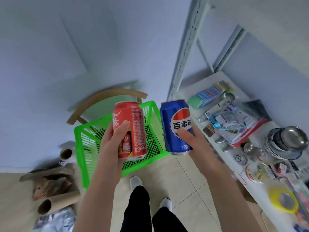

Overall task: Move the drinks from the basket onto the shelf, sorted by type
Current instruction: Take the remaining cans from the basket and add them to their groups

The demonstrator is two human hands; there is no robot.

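Observation:
My left hand (112, 139) grips a red Coca-Cola can (133, 126), held upright above the green plastic basket (83, 144). My right hand (192, 139) grips a blue Pepsi can (173, 121), also upright, just right of the basket and left of the white shelf (185, 91). What I can see of the basket's mesh floor holds no drinks; my arms hide part of it. The basket rests on a wooden chair (107, 97).
The shelf board at right is crowded with sponges (212, 92), packaged items (234, 121), stacked steel bowls (287, 141) and a yellow tape roll (284, 201). Cardboard tubes (56, 201) and scraps lie on the floor at left. My feet (136, 181) stand on beige tiles.

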